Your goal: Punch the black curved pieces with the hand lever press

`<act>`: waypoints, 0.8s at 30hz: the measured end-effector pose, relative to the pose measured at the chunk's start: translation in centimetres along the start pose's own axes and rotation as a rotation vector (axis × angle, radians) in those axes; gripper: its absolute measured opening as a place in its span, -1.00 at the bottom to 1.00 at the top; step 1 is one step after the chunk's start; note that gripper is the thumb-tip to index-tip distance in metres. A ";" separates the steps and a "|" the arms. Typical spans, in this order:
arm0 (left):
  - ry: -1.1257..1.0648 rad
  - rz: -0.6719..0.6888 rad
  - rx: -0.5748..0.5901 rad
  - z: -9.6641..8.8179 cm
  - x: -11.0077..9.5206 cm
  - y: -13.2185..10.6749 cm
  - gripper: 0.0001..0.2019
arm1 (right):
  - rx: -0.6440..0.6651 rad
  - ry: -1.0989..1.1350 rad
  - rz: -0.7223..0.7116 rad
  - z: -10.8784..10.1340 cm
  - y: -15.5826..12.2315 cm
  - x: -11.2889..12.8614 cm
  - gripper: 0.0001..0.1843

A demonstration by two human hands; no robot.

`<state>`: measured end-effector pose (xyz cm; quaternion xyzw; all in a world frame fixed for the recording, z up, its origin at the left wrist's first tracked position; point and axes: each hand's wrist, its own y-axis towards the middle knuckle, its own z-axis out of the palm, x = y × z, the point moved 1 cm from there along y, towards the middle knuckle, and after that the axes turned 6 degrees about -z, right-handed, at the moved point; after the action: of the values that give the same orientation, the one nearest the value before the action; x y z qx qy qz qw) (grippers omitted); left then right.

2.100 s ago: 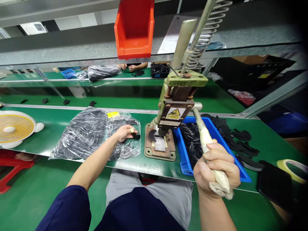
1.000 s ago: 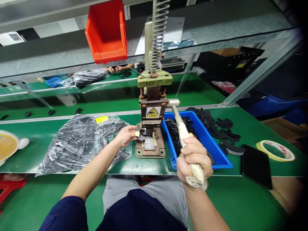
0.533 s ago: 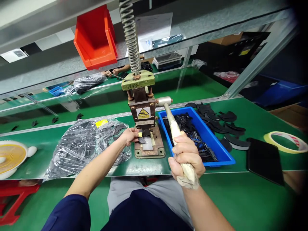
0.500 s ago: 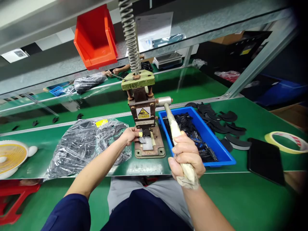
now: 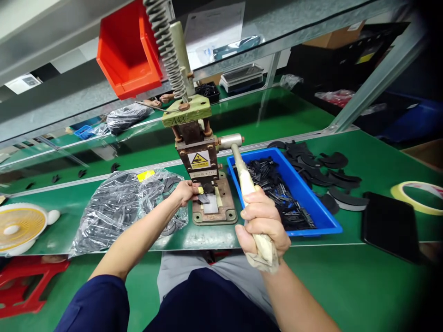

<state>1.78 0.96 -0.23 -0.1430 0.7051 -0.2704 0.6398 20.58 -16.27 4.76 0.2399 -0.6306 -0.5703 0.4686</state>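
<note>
Both hands are busy. Nearest, the right hand (image 5: 262, 220) is clenched round the cloth-wrapped lever (image 5: 246, 183), which has come lower than a second ago — a judgement, but the press (image 5: 195, 154) looks to be mid-stroke. Beyond, the left hand (image 5: 185, 191) has left the bag (image 5: 121, 200) and pinches a dark part (image 5: 203, 198) on the base plate under the ram. Right of it sits the blue tray (image 5: 313, 203) — loose parts (image 5: 318, 166) beyond.

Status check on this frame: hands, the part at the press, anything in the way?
Right hand gripping wrapped lever. Left hand pinching black part on press base plate, under the ram. Fingers close to ram; nothing else obstructing.
</note>
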 end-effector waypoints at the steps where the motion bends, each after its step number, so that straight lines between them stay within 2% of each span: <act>1: 0.002 -0.005 -0.003 0.0 0.0 0.0 -0.69 | 0.001 0.006 -0.001 0.0 -0.1 0.0 -0.73; 11: 0.069 0.091 -0.015 0.3 -0.1 0.9 -0.68 | -0.026 0.013 -0.007 0.2 0.1 0.1 -0.73; 18: 0.318 0.086 -0.029 0.5 -0.8 2.3 -0.66 | -0.042 -0.010 0.047 0.2 0.3 0.7 -0.74; 20: 0.299 0.073 -0.042 0.6 -0.8 2.9 -0.60 | -0.033 -0.024 0.057 0.1 0.4 0.8 -0.74; 24: 0.116 0.046 -0.039 0.9 -0.9 3.8 -0.54 | -0.033 -0.039 0.047 0.0 0.3 0.7 -0.74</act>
<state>3.35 4.37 -1.73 -0.1234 0.7490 -0.2499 0.6011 20.34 -16.77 5.23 0.2058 -0.6355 -0.5741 0.4736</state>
